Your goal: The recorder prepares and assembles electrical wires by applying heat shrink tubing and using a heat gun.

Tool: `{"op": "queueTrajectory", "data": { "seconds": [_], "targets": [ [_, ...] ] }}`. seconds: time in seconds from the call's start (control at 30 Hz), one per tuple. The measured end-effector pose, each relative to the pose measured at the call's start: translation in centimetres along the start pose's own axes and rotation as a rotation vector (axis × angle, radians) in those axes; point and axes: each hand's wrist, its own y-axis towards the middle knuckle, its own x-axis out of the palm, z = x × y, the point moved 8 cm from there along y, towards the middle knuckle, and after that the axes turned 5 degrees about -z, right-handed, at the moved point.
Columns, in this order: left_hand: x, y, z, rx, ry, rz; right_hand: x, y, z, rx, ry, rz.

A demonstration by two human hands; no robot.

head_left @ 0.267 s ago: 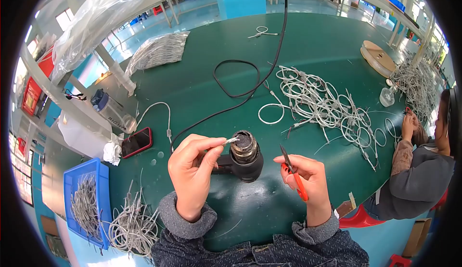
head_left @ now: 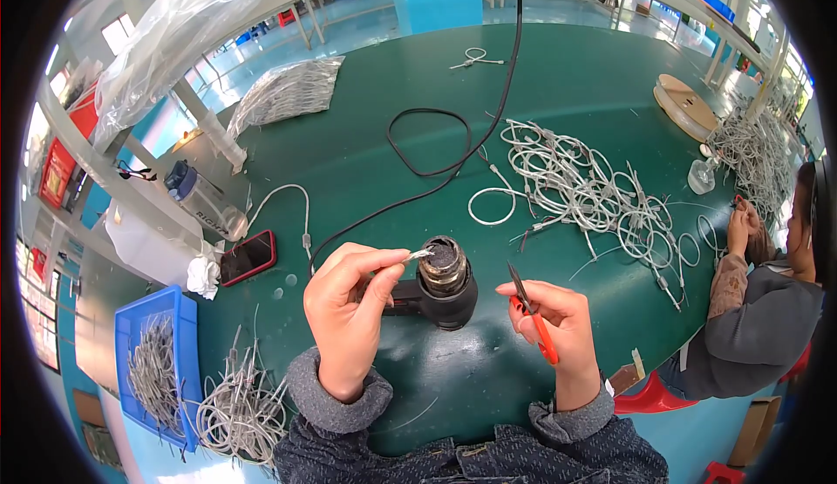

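The left hand (head_left: 347,310) pinches a pale cable end (head_left: 419,255) at ten o'clock on the heat-gun nozzle (head_left: 445,283), seemingly warming it; the right hand (head_left: 565,316) clasps red-handled snips (head_left: 545,340) (four o'clock). Next likely needs steadiness.

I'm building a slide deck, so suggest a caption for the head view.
Left hand pinches a cable end by the heat gun; right hand holds snips.

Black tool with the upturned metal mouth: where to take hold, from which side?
Likely best by the rounded black body, coming from the right. The tool stands mouth-up, its metal rim on top, while the side arm juts left toward the left grip; the right flank looks free.
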Motion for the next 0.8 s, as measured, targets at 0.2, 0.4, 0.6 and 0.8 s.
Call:
{"op": "queueTrajectory", "data": {
  "seconds": [0.2, 0.4, 0.6, 0.8],
  "targets": [
    [-0.1, -0.1, 0.2, -0.005, 0.05, -0.026, 0.0, 0.0, 0.0, -0.013, 0.001, -0.004],
    [-0.2, -0.2, 0.4, 0.021, 0.114, -0.03, 0.0, 0.0, 0.1, -0.005, -0.005, -0.003],
    [-0.3, -0.3, 0.8, 0.074, 0.178, -0.032, 0.1, 0.1, 0.1, -0.008, -0.005, -0.002],
    [-0.1, -0.3, 1.2, 0.11, 0.196, -0.028, -0.2, -0.2, 0.3, -0.012, 0.002, -0.02]
  ]
}}
